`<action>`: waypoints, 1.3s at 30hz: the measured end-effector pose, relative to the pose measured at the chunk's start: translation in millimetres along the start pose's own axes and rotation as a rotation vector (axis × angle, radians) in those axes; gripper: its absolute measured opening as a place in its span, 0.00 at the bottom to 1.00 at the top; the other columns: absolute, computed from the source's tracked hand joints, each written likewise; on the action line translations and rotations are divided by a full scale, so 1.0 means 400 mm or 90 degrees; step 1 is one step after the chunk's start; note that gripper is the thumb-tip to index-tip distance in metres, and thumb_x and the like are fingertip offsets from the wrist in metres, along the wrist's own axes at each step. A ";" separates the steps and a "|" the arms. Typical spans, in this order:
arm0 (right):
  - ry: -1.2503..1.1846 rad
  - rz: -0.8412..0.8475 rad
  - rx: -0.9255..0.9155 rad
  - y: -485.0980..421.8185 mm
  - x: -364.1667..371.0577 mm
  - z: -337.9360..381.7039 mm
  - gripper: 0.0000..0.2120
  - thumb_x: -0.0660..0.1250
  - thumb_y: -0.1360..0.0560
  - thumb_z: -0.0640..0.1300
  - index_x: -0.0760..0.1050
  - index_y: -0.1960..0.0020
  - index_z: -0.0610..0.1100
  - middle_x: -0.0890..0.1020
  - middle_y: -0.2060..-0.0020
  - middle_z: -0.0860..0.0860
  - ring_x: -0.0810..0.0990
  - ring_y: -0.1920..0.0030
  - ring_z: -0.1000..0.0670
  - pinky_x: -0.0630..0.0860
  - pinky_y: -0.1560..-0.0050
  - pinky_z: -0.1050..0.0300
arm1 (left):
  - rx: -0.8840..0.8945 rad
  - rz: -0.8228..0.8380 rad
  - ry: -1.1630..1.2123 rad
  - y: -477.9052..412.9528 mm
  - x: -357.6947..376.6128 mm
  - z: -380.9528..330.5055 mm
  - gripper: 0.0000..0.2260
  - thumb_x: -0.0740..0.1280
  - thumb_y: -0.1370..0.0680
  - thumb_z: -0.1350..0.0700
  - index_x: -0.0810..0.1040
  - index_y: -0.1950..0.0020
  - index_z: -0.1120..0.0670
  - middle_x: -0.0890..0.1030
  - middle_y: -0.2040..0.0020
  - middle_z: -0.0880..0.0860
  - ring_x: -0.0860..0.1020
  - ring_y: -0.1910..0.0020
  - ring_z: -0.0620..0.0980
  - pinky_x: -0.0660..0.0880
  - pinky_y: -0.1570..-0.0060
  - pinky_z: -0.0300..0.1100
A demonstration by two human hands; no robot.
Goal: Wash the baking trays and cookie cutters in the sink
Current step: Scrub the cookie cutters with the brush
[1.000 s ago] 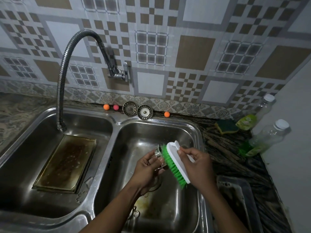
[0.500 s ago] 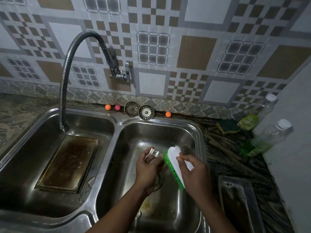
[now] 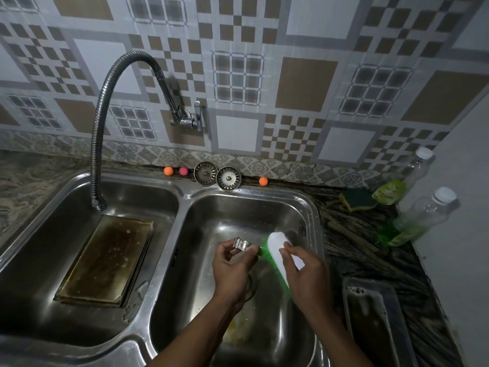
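One wet baking tray (image 3: 370, 327) lies nearest, on the dark counter just right of the steel double sink (image 3: 185, 192). Over the right basin, the left hand (image 3: 232, 266) pinches a small metal cookie cutter (image 3: 242, 245) between thumb and fingertips, while the right hand (image 3: 307, 276) grips a white-backed scrub brush (image 3: 277, 254), its green bristles touching the cutter. Another tray (image 3: 105, 260), browned, rests flat in the left basin, under the flexible faucet (image 3: 99, 133). Beyond it, two sink strainers (image 3: 205, 174) lean at the tiled wall.
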State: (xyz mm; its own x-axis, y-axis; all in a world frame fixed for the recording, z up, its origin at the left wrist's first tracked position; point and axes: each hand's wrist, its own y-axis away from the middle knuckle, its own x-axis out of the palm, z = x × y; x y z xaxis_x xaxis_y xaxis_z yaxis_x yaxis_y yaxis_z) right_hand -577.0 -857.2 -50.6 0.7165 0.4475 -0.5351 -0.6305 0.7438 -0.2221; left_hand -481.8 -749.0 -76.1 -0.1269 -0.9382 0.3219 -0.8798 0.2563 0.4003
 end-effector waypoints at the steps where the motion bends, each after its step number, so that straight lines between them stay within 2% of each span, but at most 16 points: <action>1: -0.036 -0.010 0.040 -0.004 -0.003 -0.004 0.05 0.72 0.26 0.41 0.84 0.51 0.43 0.83 0.53 0.60 0.80 0.52 0.66 0.68 0.53 0.79 | -0.009 0.020 0.012 -0.002 -0.004 -0.004 0.19 0.80 0.33 0.59 0.78 0.46 0.54 0.81 0.47 0.63 0.82 0.48 0.63 0.79 0.44 0.59; 3: -0.080 -0.008 0.083 -0.009 -0.011 -0.012 0.04 0.72 0.26 0.41 0.84 0.51 0.44 0.82 0.55 0.62 0.77 0.53 0.73 0.67 0.55 0.81 | -0.066 0.079 0.079 -0.010 -0.014 -0.016 0.16 0.74 0.27 0.65 0.77 0.41 0.57 0.82 0.49 0.63 0.82 0.50 0.60 0.80 0.46 0.56; 4: -0.090 0.006 0.096 -0.008 -0.011 -0.017 0.04 0.73 0.26 0.42 0.84 0.51 0.45 0.82 0.56 0.63 0.77 0.53 0.73 0.67 0.56 0.80 | -0.102 0.116 0.114 -0.014 -0.018 -0.022 0.16 0.70 0.25 0.67 0.76 0.38 0.58 0.82 0.50 0.62 0.82 0.51 0.58 0.81 0.47 0.54; 6: -0.105 0.018 0.126 -0.005 -0.011 -0.022 0.04 0.73 0.26 0.43 0.84 0.52 0.46 0.82 0.57 0.62 0.80 0.52 0.66 0.68 0.56 0.80 | -0.157 0.175 0.133 -0.019 -0.025 -0.034 0.19 0.68 0.24 0.66 0.75 0.34 0.58 0.83 0.51 0.58 0.82 0.51 0.54 0.81 0.47 0.53; 8: -0.112 0.005 0.139 0.002 -0.015 -0.024 0.03 0.73 0.26 0.43 0.84 0.53 0.49 0.83 0.56 0.61 0.81 0.51 0.62 0.69 0.56 0.80 | -0.185 0.211 0.113 -0.019 -0.028 -0.039 0.21 0.67 0.24 0.65 0.74 0.31 0.56 0.83 0.51 0.56 0.81 0.50 0.54 0.81 0.48 0.53; 11: -0.130 0.023 0.103 0.012 -0.018 -0.017 0.05 0.73 0.27 0.44 0.84 0.52 0.52 0.83 0.55 0.63 0.80 0.50 0.66 0.69 0.53 0.79 | -0.203 0.237 0.066 -0.009 -0.029 -0.052 0.20 0.63 0.20 0.66 0.72 0.30 0.52 0.84 0.47 0.58 0.82 0.55 0.54 0.82 0.64 0.46; 12: -0.112 0.041 0.079 0.016 -0.016 -0.012 0.06 0.73 0.27 0.43 0.84 0.51 0.51 0.82 0.55 0.65 0.79 0.50 0.69 0.69 0.53 0.79 | -0.205 0.255 0.044 -0.006 -0.030 -0.055 0.20 0.62 0.20 0.66 0.72 0.30 0.52 0.83 0.44 0.61 0.82 0.56 0.55 0.81 0.65 0.45; 14: -0.083 0.038 0.041 0.020 -0.012 -0.008 0.05 0.74 0.27 0.41 0.84 0.52 0.49 0.81 0.55 0.67 0.78 0.50 0.71 0.69 0.52 0.79 | -0.195 0.285 -0.006 -0.003 -0.032 -0.057 0.20 0.63 0.20 0.66 0.72 0.29 0.52 0.81 0.41 0.64 0.82 0.54 0.55 0.80 0.62 0.45; 20: -0.035 0.019 -0.038 0.005 -0.007 -0.008 0.05 0.74 0.28 0.41 0.85 0.52 0.47 0.82 0.54 0.64 0.78 0.51 0.70 0.71 0.53 0.76 | -0.166 0.322 -0.096 0.006 -0.029 -0.067 0.18 0.62 0.20 0.67 0.73 0.32 0.53 0.83 0.45 0.63 0.82 0.53 0.58 0.80 0.58 0.48; 24: -0.005 -0.006 -0.045 0.002 -0.001 -0.012 0.05 0.73 0.27 0.44 0.84 0.51 0.47 0.84 0.54 0.59 0.79 0.52 0.65 0.76 0.53 0.66 | -0.162 0.328 -0.104 0.004 -0.025 -0.072 0.17 0.62 0.20 0.67 0.73 0.33 0.53 0.83 0.44 0.62 0.82 0.53 0.61 0.82 0.56 0.53; 27: -0.010 0.009 -0.063 0.012 0.003 -0.010 0.05 0.73 0.27 0.43 0.84 0.51 0.48 0.84 0.54 0.60 0.80 0.51 0.65 0.76 0.53 0.68 | -0.159 0.322 -0.086 0.004 -0.028 -0.077 0.17 0.62 0.19 0.67 0.73 0.33 0.52 0.83 0.44 0.62 0.82 0.54 0.60 0.81 0.59 0.51; 29: -0.019 -0.009 -0.024 0.002 0.001 -0.018 0.05 0.73 0.27 0.44 0.84 0.51 0.47 0.83 0.54 0.60 0.80 0.51 0.64 0.76 0.52 0.67 | -0.167 0.323 -0.075 0.002 -0.033 -0.074 0.18 0.63 0.20 0.66 0.72 0.31 0.53 0.83 0.45 0.61 0.82 0.53 0.61 0.80 0.61 0.50; 32: -0.078 -0.033 0.037 -0.014 -0.013 -0.013 0.05 0.73 0.27 0.41 0.84 0.51 0.46 0.83 0.53 0.60 0.78 0.50 0.71 0.69 0.52 0.78 | -0.201 0.313 0.000 -0.001 -0.037 -0.074 0.18 0.61 0.19 0.66 0.74 0.31 0.52 0.83 0.44 0.60 0.81 0.45 0.66 0.81 0.62 0.49; 34: -0.091 -0.023 0.047 -0.012 -0.017 -0.007 0.06 0.72 0.26 0.42 0.84 0.49 0.47 0.83 0.53 0.61 0.76 0.50 0.73 0.68 0.53 0.80 | -0.230 0.307 0.049 -0.003 -0.033 -0.078 0.17 0.59 0.18 0.65 0.74 0.32 0.51 0.83 0.43 0.59 0.81 0.45 0.64 0.82 0.60 0.50; 39: -0.142 0.002 0.108 0.002 -0.013 0.009 0.07 0.72 0.26 0.46 0.81 0.51 0.57 0.82 0.55 0.67 0.78 0.50 0.69 0.71 0.54 0.77 | -0.247 0.290 0.012 -0.010 -0.022 -0.072 0.16 0.56 0.16 0.63 0.78 0.34 0.54 0.83 0.44 0.59 0.82 0.47 0.62 0.82 0.61 0.48</action>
State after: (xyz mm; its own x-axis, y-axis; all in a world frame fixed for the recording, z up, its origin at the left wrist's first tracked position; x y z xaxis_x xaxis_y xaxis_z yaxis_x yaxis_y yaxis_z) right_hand -580.1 -857.0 -44.9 0.7744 0.5344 -0.3386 -0.5873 0.8062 -0.0709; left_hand -464.0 -735.3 -55.8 -0.4405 -0.7104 0.5489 -0.5064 0.7015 0.5015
